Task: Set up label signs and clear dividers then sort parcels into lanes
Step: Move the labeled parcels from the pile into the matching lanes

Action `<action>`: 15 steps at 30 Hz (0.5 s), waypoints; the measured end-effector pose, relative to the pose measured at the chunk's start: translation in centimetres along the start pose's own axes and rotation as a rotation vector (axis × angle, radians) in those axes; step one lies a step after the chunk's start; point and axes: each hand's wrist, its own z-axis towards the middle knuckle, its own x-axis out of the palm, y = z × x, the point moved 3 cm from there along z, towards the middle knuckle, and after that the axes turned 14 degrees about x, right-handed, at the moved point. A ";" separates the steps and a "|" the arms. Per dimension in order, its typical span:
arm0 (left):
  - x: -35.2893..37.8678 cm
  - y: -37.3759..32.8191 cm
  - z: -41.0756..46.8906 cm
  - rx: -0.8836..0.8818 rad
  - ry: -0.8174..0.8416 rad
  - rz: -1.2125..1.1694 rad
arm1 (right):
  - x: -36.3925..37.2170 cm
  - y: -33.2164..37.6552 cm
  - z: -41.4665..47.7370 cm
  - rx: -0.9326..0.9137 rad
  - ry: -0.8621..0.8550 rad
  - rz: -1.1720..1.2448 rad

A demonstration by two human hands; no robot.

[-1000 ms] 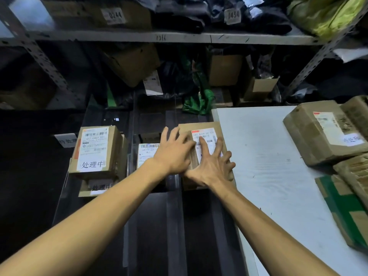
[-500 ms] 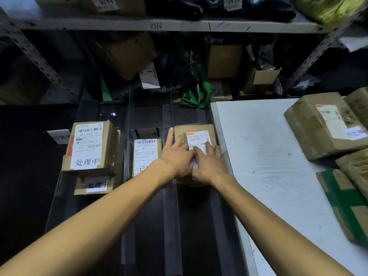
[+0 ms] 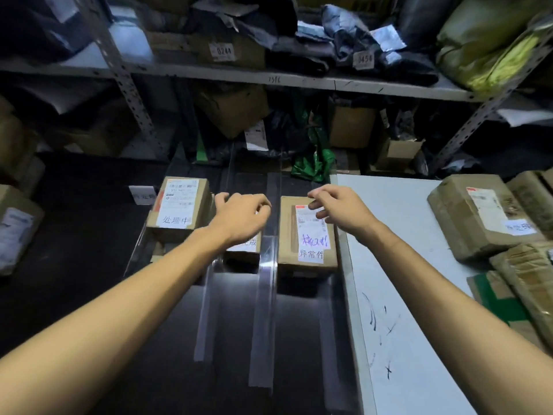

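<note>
While left hand (image 3: 239, 217) and right hand (image 3: 344, 211) hang with slack, empty fingers
Brown cardboard parcel (image 3: 287, 235), white label (image 3: 312, 235) (purple scrawl).

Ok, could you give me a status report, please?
Left hand open over middle parcel. Right hand open over right-lane parcel. Clear divider between, nothing blocking.
</note>
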 end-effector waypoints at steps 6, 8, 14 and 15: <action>-5.3 -0.2 -8.7 -0.068 -0.155 -0.083 | 6.7 6.0 -4.9 -0.216 0.107 -0.149; -7.5 1.0 -12.7 -0.103 -0.186 -0.071 | 10.3 8.6 -7.3 -0.303 0.166 -0.231; -15.0 6.2 -25.5 -0.257 -0.341 -0.071 | 21.9 16.9 -14.7 -0.575 0.333 -0.413; -16.6 7.4 -28.3 -0.278 -0.385 -0.041 | 24.6 18.8 -16.4 -0.642 0.366 -0.471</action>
